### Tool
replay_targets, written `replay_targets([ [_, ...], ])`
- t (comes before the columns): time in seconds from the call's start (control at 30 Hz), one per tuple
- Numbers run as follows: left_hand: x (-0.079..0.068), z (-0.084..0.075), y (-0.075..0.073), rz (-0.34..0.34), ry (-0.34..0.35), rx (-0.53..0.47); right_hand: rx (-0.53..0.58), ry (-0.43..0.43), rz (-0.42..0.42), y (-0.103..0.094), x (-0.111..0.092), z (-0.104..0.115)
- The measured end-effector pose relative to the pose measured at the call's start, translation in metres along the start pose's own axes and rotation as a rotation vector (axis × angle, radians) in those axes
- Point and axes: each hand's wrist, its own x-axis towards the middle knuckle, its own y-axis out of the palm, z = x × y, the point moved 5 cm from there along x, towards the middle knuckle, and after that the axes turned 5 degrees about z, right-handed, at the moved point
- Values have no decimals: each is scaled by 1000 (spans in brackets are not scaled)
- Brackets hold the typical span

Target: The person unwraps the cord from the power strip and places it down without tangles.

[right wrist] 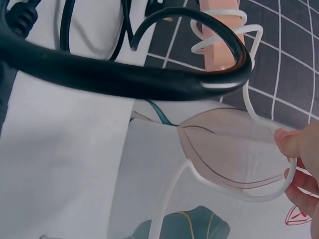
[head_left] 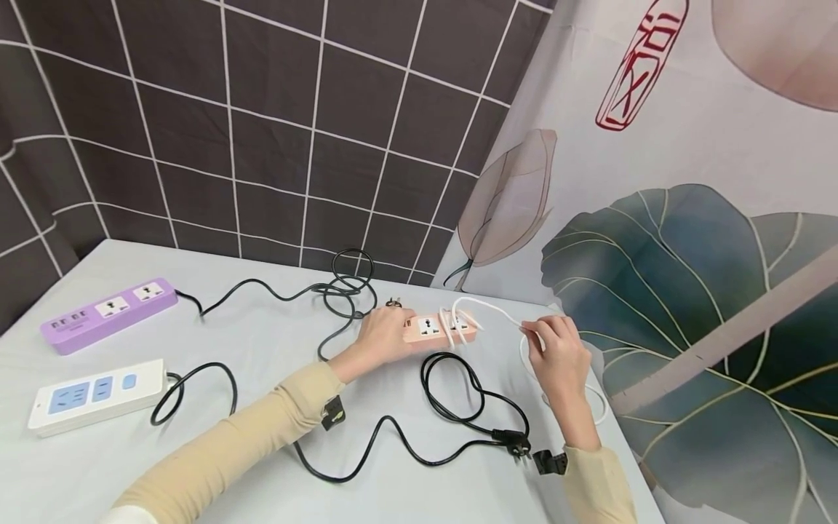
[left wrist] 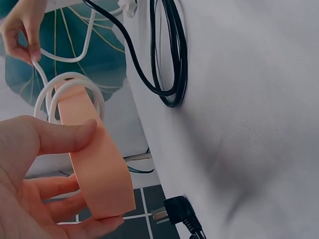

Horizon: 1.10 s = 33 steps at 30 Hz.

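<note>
My left hand (head_left: pixel 385 335) grips one end of a pink power strip (head_left: pixel 419 332), thumb on one face and fingers on the other in the left wrist view. A white cord (head_left: pixel 486 300) loops loosely around the strip's far end. Right of it, my right hand (head_left: pixel 561 356) pinches that same cord between thumb and fingertips. From there the cord hangs down in a curve toward the table's right side. In the right wrist view the cord (right wrist: pixel 251 107) runs from the loops on the pink strip (right wrist: pixel 219 52) to my fingers.
A purple power strip (head_left: pixel 108 313) and a white power strip (head_left: pixel 98 397) with blue sockets lie at left. Black cords (head_left: pixel 347 477) wind across the table (head_left: pixel 262 393). One black plug (head_left: pixel 517 442) lies near my right wrist; another plug (head_left: pixel 393 303) sits behind my left hand.
</note>
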Motion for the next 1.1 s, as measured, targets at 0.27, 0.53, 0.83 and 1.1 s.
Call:
replay_targets([
  [0.27, -1, 7, -2, -2, -35, -11, -4, 16, 53, -4, -10, -5],
  [0.53, -1, 13, -5, -11, -48, -30, -24, 8, 64, -8, -20, -12],
  [0.83, -1, 13, -9, -43, -27, -44, -52, 7, 156, 10, -35, -25],
  [1.1, -7, 9, -9, -37, -10, -57, -40, 28, 246, 27, -42, -30],
])
